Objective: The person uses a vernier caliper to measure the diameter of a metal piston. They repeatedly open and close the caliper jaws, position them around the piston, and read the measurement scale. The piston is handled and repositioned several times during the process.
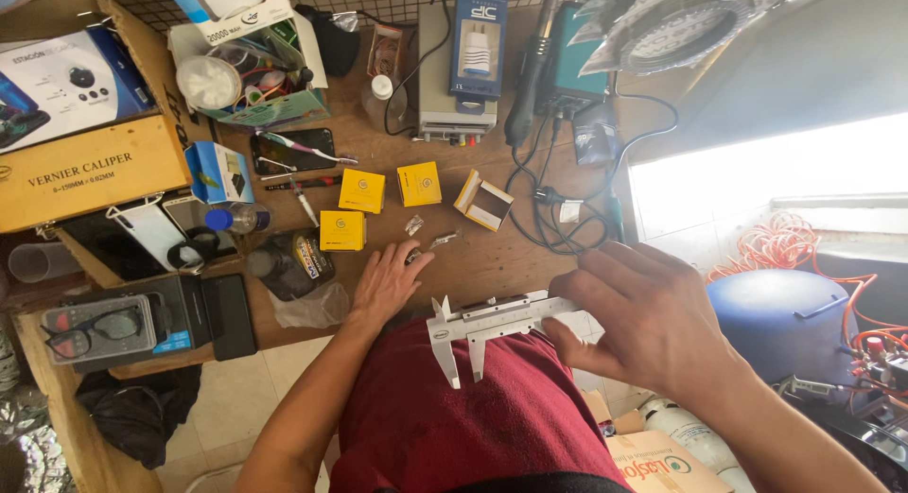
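Observation:
My right hand (643, 318) grips the beam end of a steel vernier caliper (482, 325), holding it level over my red shirt with its jaws pointing toward me. My left hand (386, 283) lies flat on the wooden bench (530, 261), fingertips touching a small shiny part (414, 257). Two more small clear-wrapped parts (443, 238) lie just beyond the fingers. Three little yellow boxes (362, 190) and one opened box (482, 200) sit farther back.
A power supply (454, 96), a soldering handle (530, 86) and tangled black cables (558, 209) crowd the back. Left are a wooden case (90, 172), phones (293, 151), a bottle (235, 217) and glasses (90, 328). A blue drum (785, 318) stands right.

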